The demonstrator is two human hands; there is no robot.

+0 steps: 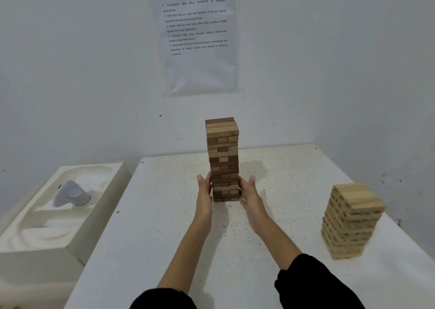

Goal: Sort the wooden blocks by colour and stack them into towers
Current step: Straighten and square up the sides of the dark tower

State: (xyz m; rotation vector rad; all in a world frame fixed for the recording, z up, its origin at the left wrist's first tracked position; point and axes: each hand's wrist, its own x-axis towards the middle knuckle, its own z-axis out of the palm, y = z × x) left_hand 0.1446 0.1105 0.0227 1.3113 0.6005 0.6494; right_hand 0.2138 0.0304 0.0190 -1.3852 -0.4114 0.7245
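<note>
One mixed tower [223, 158], speckled white table [164, 226] — white wall [70, 73]

On the table [164, 238], a tall tower [223, 160] stands between left hand [204, 192] and right hand [250, 194]; a shorter tower [350, 221] stands nearer, right.

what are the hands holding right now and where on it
The mixed brown-and-light tower, by its lower part: left hand and right hand lie flat against opposite sides, not curled round it.

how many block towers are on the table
2. The mixed dark-and-light tower stands on the table between the left hand and right hand; the all-light tower stands by its right edge. No others show.
</note>
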